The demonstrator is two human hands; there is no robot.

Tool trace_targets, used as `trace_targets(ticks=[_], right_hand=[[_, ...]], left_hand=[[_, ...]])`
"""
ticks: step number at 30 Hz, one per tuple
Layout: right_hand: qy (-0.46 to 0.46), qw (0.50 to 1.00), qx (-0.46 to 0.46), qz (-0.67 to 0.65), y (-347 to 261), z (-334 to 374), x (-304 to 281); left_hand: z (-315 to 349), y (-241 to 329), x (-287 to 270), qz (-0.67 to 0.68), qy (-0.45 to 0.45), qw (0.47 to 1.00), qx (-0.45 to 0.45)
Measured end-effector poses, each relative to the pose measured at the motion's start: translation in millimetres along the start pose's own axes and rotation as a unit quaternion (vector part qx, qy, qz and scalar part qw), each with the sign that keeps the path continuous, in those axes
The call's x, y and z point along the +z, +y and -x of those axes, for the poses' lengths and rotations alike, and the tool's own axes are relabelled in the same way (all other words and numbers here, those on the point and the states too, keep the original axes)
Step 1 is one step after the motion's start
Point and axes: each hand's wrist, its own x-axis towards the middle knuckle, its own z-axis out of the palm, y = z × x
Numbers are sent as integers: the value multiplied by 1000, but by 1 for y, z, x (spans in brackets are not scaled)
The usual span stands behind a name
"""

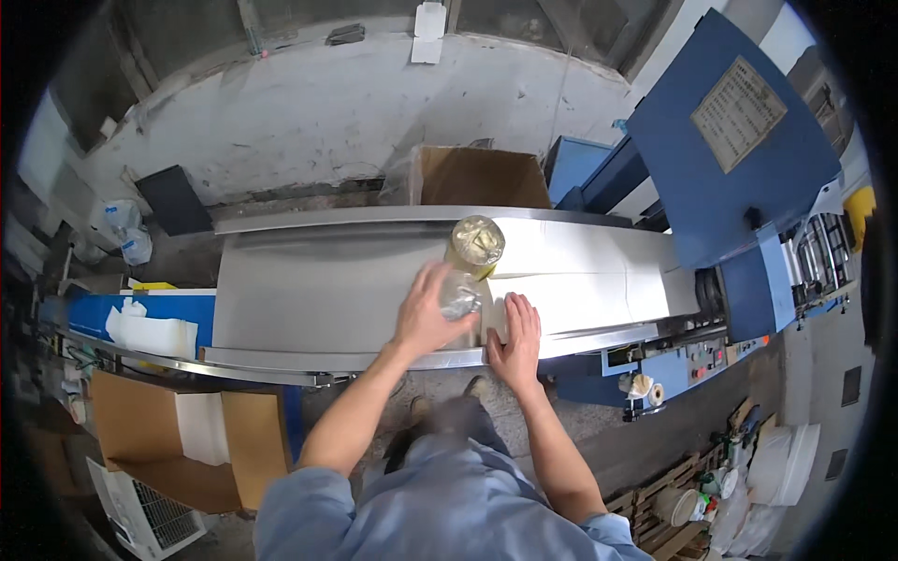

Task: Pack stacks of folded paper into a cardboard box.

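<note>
My left hand (426, 316) is curled round a clear, shiny, rounded jar-like object (460, 295) on the metal conveyor tray. What the object contains cannot be made out. Just beyond it stands a round container (478, 241) with a glossy, crinkled top and yellowish sides, apart from my fingers. My right hand (516, 338) lies with its fingers stretched out over the near left edge of white paper sheets (599, 290). Nothing is held in that hand.
The tray's raised near rim (271, 359) runs between me and the sheets. A blue machine (739, 159) stands at the right end. An open cardboard box (482, 178) sits behind the tray, another box (253, 449) at the near left. Wooden pallets (669, 505) lie lower right.
</note>
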Motion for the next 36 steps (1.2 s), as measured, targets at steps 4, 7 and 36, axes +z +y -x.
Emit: trace_targets(ticks=[4,7,36], right_hand=[[16,1000,13,-5,2,2,1],[15,1000,11,-22,6,3,-1],[132,975,168,-61,117,59,-120]], left_hand=[[24,-36,-59,13,0,998,-64],[41,-61,-108,-15,36,996,-82],[5,-24,69,269,-28,921,-281]])
